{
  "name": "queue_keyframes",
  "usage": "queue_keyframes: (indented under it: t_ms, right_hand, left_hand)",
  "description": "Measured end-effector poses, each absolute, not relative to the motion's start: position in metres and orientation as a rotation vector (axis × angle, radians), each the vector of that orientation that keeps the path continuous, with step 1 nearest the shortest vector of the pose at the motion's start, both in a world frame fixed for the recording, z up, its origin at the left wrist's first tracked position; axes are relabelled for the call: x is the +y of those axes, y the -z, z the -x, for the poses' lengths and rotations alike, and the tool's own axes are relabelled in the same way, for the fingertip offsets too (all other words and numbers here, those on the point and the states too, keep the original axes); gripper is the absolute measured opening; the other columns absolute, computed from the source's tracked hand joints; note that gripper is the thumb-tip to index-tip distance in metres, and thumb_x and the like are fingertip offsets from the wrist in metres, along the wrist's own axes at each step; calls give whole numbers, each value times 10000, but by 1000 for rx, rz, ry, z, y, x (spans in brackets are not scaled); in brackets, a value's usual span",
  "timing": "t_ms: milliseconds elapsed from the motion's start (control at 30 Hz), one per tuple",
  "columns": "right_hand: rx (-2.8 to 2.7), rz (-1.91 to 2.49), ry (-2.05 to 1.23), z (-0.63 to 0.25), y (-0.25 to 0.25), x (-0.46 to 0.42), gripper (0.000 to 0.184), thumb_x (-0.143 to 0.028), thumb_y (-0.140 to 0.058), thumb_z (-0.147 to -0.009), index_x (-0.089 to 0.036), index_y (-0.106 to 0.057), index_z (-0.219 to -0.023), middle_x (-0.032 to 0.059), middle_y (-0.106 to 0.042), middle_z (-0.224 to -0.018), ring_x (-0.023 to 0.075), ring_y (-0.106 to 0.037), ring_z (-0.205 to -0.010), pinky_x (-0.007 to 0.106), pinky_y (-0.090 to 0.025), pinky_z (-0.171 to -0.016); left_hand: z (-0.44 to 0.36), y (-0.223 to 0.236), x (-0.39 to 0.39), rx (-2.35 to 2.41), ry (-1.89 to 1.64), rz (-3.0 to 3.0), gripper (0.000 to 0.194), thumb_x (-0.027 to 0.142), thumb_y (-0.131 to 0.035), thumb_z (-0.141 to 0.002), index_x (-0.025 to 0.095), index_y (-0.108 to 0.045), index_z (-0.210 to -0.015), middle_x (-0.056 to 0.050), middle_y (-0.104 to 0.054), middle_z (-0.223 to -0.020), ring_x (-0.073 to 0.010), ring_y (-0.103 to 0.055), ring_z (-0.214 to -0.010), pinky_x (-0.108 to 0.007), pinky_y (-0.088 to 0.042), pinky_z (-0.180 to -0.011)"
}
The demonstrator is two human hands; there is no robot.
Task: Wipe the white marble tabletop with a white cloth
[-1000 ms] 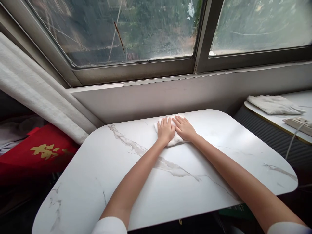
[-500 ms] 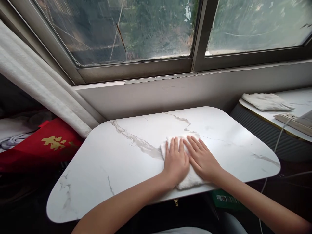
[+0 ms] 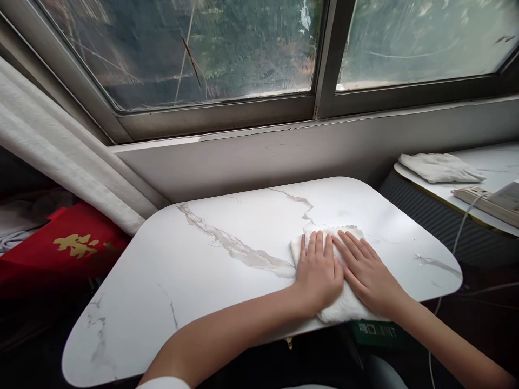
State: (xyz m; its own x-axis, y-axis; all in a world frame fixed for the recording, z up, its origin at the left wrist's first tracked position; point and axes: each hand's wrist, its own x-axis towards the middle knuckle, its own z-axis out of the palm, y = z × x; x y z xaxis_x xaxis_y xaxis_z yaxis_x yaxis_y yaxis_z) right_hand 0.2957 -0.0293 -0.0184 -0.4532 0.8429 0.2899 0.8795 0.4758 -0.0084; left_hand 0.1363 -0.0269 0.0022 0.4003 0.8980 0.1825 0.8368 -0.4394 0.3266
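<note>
A folded white cloth (image 3: 344, 305) lies on the white marble-patterned tabletop (image 3: 211, 286), close to its front edge. My left hand (image 3: 320, 273) rests flat on the cloth's left part, fingers stretched out and pointing away from me. Beside it, my right hand (image 3: 367, 273) presses flat on the right part, its fingers extended and slightly angled to the left. The hands touch or nearly touch at the thumbs. Both palms cover much of the cloth, and its near edge reaches the tabletop's front rim.
To the right, a second marbled surface (image 3: 500, 162) bears another white cloth (image 3: 440, 167) and a power strip (image 3: 474, 194) with a white cord. A pale curtain (image 3: 68, 129) and a red fabric item (image 3: 36, 254) are at left. A window (image 3: 227, 54) rises behind the table.
Both hands and the cloth came from the tabletop's far edge toward me, then slid right along the front edge. The view shifted slightly too.
</note>
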Motion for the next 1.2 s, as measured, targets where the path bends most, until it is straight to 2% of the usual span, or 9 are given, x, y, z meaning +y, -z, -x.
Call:
queue_keyframes:
  t_ms: [167,267,500,733,967,1200]
  right_hand:
    - [-2499,1515,131,-282,19,36,544,-342,-196,-977,-208,-244,-1502,74,-300,-1542,229,-225,-1425,469,-261,-1131]
    - [-2524,1500,68,-269,15,86,544,-348,-196,-969,-172,-329,-1466,96,-316,-1532,239,-251,-1415,467,-259,-1128]
    - [-2559,1376,63,-261,13,187,535,-306,-223,-957,-135,-356,-1446,139,-352,-1508,280,-298,-1393,496,-278,-1102]
    - [-2541,1323,36,-296,14,236,546,-355,-249,-957,-131,-384,-1436,136,-370,-1499,268,-326,-1380,466,-280,-1110]
    - [-2500,1336,5,-364,16,249,589,-451,-232,-957,-149,-394,-1437,122,-384,-1492,256,-347,-1371,453,-300,-1113]
    - [-2487,1401,30,-411,14,207,602,-492,-205,-958,-191,-356,-1457,89,-357,-1512,245,-309,-1393,466,-272,-1136]
  left_hand:
    - [-128,-1,26,1690,-527,-2377,524,291,-265,-959,101,-354,-1439,-104,-356,-1512,-220,-246,-1420,-437,-133,-1192]
    - [-121,-1,68,1784,-541,-2327,517,269,-282,-948,102,-371,-1429,-102,-376,-1501,-219,-270,-1408,-428,-132,-1189]
    - [-121,2,156,1936,-563,-2270,500,243,-279,-938,118,-406,-1405,-95,-413,-1474,-209,-304,-1388,-420,-136,-1183]
    - [-156,4,202,1992,-576,-2267,508,248,-265,-935,98,-410,-1398,-115,-415,-1469,-240,-303,-1386,-447,-136,-1176]
    - [-217,5,213,1963,-584,-2296,533,266,-255,-939,69,-383,-1417,-137,-399,-1478,-256,-289,-1395,-459,-123,-1174]
    - [-258,6,179,1867,-573,-2347,563,310,-266,-948,40,-338,-1437,-184,-348,-1499,-289,-237,-1417,-486,-112,-1168]
